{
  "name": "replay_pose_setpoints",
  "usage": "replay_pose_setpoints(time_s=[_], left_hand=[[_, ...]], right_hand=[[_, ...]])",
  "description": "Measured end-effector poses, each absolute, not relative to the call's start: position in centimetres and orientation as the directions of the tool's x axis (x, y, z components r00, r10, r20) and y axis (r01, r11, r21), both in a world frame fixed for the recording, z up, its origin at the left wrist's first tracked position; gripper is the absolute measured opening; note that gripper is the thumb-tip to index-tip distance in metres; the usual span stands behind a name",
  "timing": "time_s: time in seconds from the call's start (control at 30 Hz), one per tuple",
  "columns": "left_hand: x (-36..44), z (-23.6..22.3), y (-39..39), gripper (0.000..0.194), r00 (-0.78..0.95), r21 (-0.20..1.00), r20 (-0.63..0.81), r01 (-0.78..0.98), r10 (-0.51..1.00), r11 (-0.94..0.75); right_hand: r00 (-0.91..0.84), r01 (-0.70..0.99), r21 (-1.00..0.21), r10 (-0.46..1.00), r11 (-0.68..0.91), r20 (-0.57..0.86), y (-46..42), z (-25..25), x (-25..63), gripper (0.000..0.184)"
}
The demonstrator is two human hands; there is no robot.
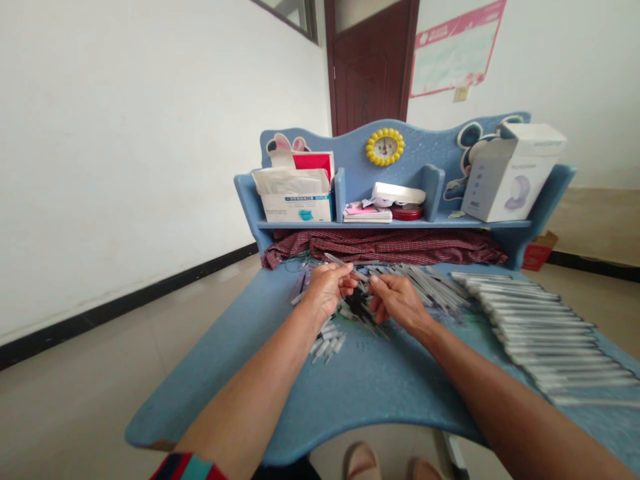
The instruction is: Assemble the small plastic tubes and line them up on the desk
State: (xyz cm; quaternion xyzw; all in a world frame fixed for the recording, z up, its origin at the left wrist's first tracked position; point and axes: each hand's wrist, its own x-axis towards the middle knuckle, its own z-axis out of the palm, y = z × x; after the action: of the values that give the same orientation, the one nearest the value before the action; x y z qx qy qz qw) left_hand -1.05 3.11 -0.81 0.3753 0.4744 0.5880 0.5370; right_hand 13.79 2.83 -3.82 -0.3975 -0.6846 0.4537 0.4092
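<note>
Over the middle of the blue desk (320, 407) my hands meet at a slim, clear-grey pen (334, 259). My left hand (330, 287) pinches it between thumb and fingers, its far end sticking out up and left. At its near end, my right hand (397, 300) is closed in a pinch; whether a second pen part is in those fingers is hidden. Beneath the hands lies a heap of thin black pen parts (357, 303). Clear pen barrels (425, 283) are piled behind my right hand. Short whitish pen pieces (329, 343) lie below my left wrist.
Many pens (550, 340) lie side by side on the right of the desk. A rolled checked cloth (385, 245) runs under the shelf (300, 225). The shelf bears a mask box (299, 208), a white box (510, 177) and a red round tin (407, 212). A wall stands left.
</note>
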Motion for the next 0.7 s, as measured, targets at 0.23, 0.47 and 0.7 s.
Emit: replay_pose_setpoints(time_s=[0.23, 0.47, 0.7], left_hand=[[-1.21, -1.04, 3.26, 0.015, -0.147, 0.964, -0.059, -0.265, 0.987, 0.018], [-1.2, -1.28, 3.41, 0.016, -0.142, 0.966, -0.052, -0.257, 0.989, 0.014], [-1.14, -1.25, 3.34, 0.016, -0.146, 0.969, -0.04, -0.245, 0.988, 0.003]], right_hand=[[-0.315, 0.1, -0.95, 0.915, 0.297, 0.253, 3.03, -3.79, 13.81, 0.025], [-0.345, 0.181, -0.943, 0.916, 0.279, 0.205, 2.89, -3.65, 13.86, 0.032], [-0.377, 0.134, -0.977, 0.92, 0.169, 0.107, 2.76, -3.56, 13.83, 0.039]])
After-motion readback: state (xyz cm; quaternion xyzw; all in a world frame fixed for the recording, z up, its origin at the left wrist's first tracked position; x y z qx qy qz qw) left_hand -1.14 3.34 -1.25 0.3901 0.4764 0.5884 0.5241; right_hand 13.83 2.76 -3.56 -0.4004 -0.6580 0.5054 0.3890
